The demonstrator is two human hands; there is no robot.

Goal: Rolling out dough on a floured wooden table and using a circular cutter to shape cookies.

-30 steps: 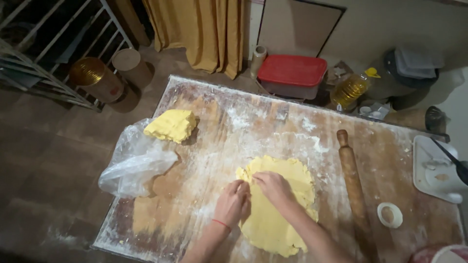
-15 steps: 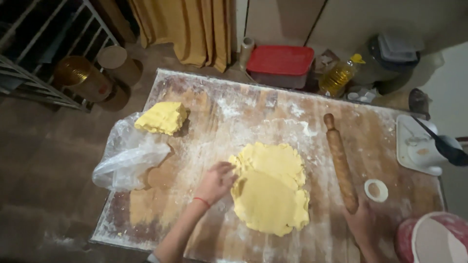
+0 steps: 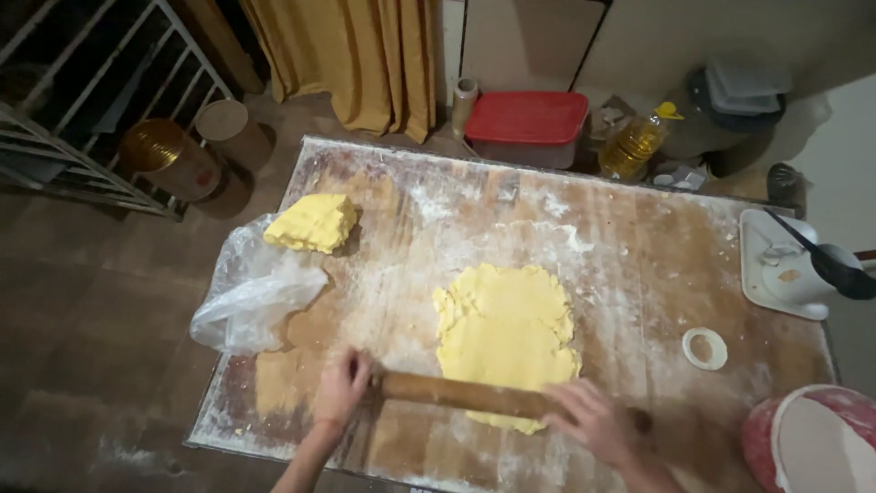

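At the far left, beyond the board, a gold-coloured tin (image 3: pixel 164 155) is seen on the floor beside a metal rack (image 3: pixel 82 110). On the left edge of the floured wooden board (image 3: pixel 639 265) a crumpled clear plastic bag (image 3: pixel 251 292) is laid, and just beyond it a yellow dough block (image 3: pixel 312 222) is placed. At the near edge, the left hand (image 3: pixel 342 391) is closed around the left end of a wooden rolling pin (image 3: pixel 465 395). The pin is laid crosswise over the near edge of the flattened yellow dough sheet (image 3: pixel 506 333), which is spread near the middle of the board. The right hand (image 3: pixel 595 422) is pressed down on the right part of the pin, fingers curled over it. Further right, a small white ring cutter (image 3: pixel 704 348) is set on the board, well apart from the dough. Past the far edge a red-lidded box (image 3: pixel 527 126) and a bottle of yellow oil (image 3: pixel 634 144) are kept. At the near right corner a red-rimmed white tub (image 3: pixel 808 443) is partly seen.
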